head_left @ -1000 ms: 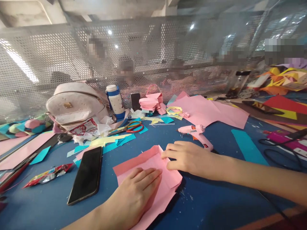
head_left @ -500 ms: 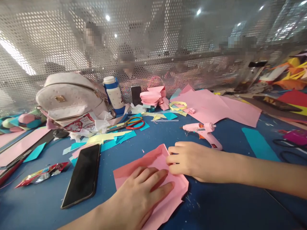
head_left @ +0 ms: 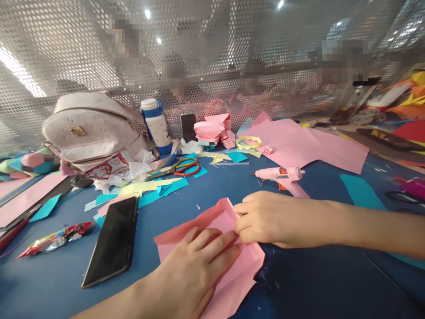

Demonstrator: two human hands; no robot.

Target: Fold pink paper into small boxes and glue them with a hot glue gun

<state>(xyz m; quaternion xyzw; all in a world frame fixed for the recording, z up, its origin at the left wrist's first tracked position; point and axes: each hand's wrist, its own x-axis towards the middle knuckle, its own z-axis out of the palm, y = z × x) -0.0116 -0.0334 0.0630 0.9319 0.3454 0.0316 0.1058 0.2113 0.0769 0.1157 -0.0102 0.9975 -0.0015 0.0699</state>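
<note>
A folded pink paper sheet (head_left: pixel 212 221) lies on the blue table (head_left: pixel 315 283) in front of me. My left hand (head_left: pixel 195 270) rests flat on it, fingers stretched out and pressing it down. My right hand (head_left: pixel 268 219) comes in from the right and pinches the folded edge of the pink sheet with curled fingers. A black phone (head_left: pixel 111 241) lies face up just left of the paper.
A pink glue gun (head_left: pixel 283 177) lies behind my right hand. Scissors (head_left: pixel 181 169), paper scraps, a white backpack (head_left: pixel 91 130), a bottle (head_left: pixel 156 126) and stacked pink paper (head_left: pixel 210 129) crowd the back. A large pink sheet (head_left: pixel 299 144) and a teal strip (head_left: pixel 360 197) lie to the right. A perforated metal screen stands behind.
The view has tilted down and shifted slightly. My right hand's fingers have curled from lying on the paper into a pinch on its fold. My left hand stays pressed on the sheet.
</note>
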